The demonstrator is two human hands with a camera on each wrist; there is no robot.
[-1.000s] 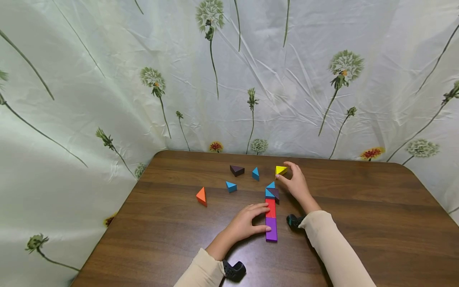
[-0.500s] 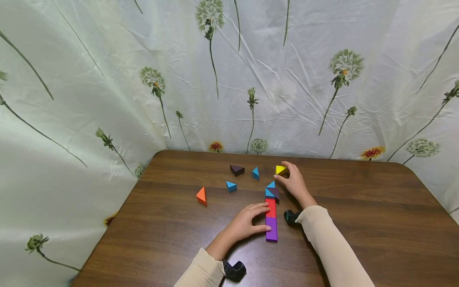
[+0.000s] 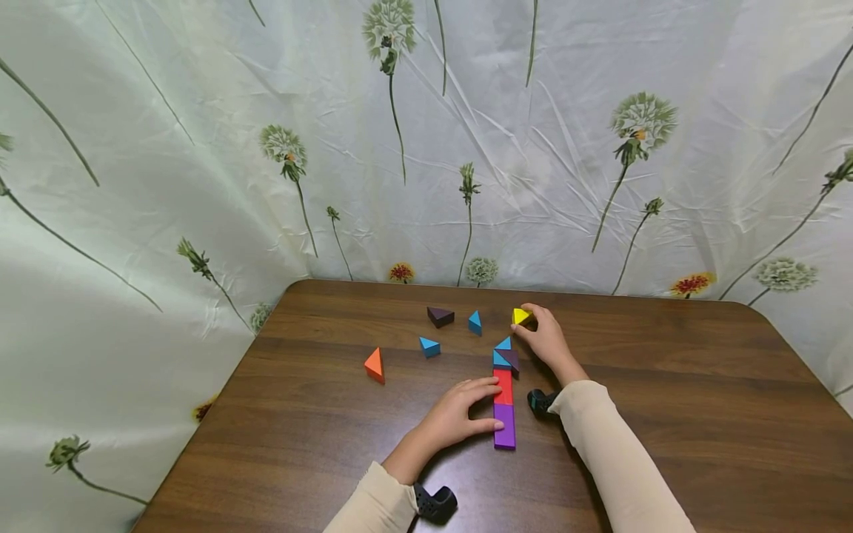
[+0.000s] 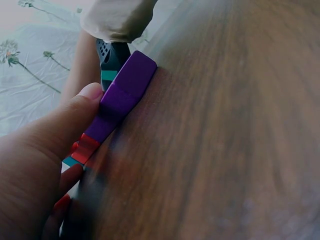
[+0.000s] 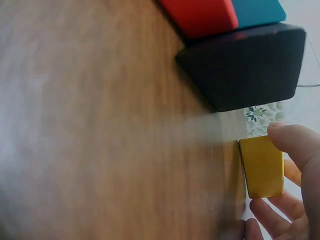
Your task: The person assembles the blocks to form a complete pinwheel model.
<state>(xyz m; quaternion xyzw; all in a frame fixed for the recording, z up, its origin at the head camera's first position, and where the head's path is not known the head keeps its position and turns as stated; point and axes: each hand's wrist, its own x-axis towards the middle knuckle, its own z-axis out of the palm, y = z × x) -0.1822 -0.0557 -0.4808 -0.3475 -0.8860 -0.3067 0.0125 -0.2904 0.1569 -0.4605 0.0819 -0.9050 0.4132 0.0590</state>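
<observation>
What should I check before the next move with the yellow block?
1. Yellow block pinched by the right hand: ok.
2. Yellow block lifted off the table: cannot tell; no view settles it.
3. Left hand on the row: ok, touching the red section and the purple section.
4. Red and purple sections in line: ok, end to end.
5. Near dark block flush with the red section's right side: not ok, it juts out past it.
6. Orange block away from both hands: ok, lying apart at the left.
</observation>
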